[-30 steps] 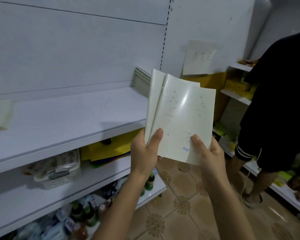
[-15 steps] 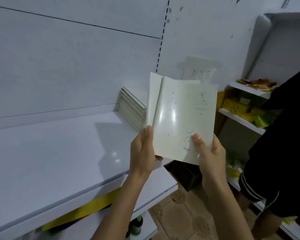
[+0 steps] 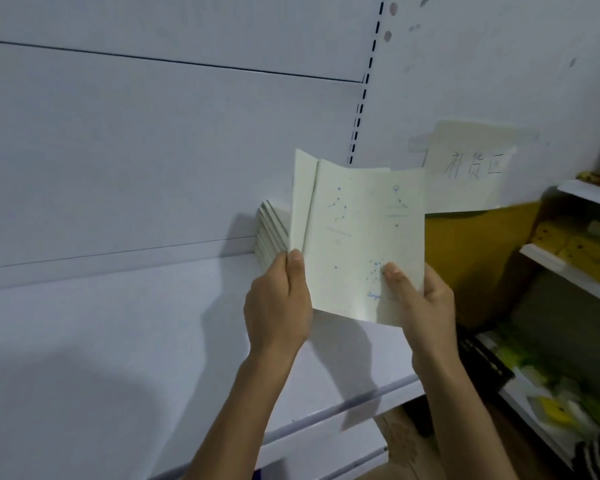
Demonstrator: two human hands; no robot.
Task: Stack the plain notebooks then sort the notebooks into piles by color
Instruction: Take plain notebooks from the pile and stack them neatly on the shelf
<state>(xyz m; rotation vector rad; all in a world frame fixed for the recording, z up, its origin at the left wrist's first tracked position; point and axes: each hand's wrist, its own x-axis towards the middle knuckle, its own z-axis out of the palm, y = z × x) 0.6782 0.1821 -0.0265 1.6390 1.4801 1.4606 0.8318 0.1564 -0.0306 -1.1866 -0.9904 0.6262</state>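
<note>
Two bare hands hold a pair of notebooks (image 3: 364, 237) upright in the air, in front of a white shelf (image 3: 118, 341). The left hand (image 3: 278, 306) grips their lower left edge, with its thumb lying up the front cover. The right hand (image 3: 420, 303) grips the lower right corner, its thumb pressed on the cover beside a cluster of blue dots. The hands are apart, one at each side of the covers.

The covers are pale cream, printed with faint blue dots joined like constellations. The rear notebook shows only as a narrow strip along the left edge of the front one.

Just behind the left hand, a stack of notebooks (image 3: 271, 233) with similar pale covers sits on the shelf and leans against the white back panel (image 3: 153, 150). To the right of the held pair, a paper sign (image 3: 471, 168) with handwritten characters is fixed to the wall. Below it is a yellow surface (image 3: 471, 258). Farther right, side shelves (image 3: 568, 268) carry blurred yellow goods, and tiled floor (image 3: 402, 445) shows below the shelf edge.
</note>
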